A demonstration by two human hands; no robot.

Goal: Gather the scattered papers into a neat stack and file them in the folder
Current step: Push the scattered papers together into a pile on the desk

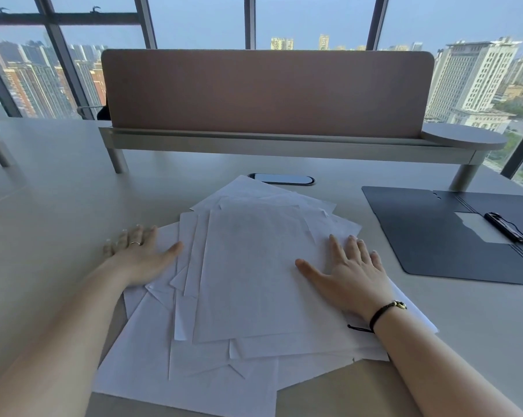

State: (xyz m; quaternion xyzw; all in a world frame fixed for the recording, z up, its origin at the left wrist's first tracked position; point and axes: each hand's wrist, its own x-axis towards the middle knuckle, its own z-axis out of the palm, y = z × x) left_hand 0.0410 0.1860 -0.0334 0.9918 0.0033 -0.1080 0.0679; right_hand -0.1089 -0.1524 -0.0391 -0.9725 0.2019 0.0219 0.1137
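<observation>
White papers lie fanned in a loose pile on the bench, left hand and right hand flat with fingers spread, grip on nothing, dark folder open at right.

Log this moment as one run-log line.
papers: loosely fanned, unstacked | left hand: flat at pile's left edge | right hand: flat on pile | folder: open, empty

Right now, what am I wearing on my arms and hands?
Both forearms are bare, with no sleeves in view. The left hand has a thin, light metallic ring on one finger. The right hand has a thin dark cord bracelet at the wrist, with a small gold-coloured bead or clasp and a loose cord end trailing.
</observation>
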